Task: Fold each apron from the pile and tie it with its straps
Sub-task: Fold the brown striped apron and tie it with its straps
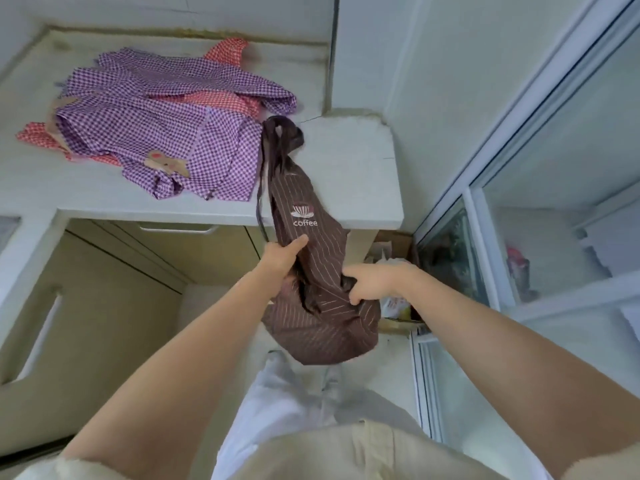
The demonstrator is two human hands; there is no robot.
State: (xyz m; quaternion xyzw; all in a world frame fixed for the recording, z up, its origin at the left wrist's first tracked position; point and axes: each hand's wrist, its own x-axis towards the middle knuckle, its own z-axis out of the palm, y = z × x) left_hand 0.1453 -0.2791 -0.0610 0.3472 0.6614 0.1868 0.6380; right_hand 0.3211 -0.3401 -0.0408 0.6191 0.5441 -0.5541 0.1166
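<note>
Now left hand, right hand fingers clutch brown apron over counter edge.

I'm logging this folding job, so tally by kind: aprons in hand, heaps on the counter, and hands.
Brown striped apron, gripped by both hands: 1
Heap of purple and red checked aprons on the counter, too tangled to split: 1
Hands, left hand and right hand: 2
Total: 4

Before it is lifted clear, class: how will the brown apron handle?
Probably floppy: the brown apron sags below the left hand and right hand. Likely light: the cloth looks thin and creased. Its straps trail on the counter, so may snag.
</note>
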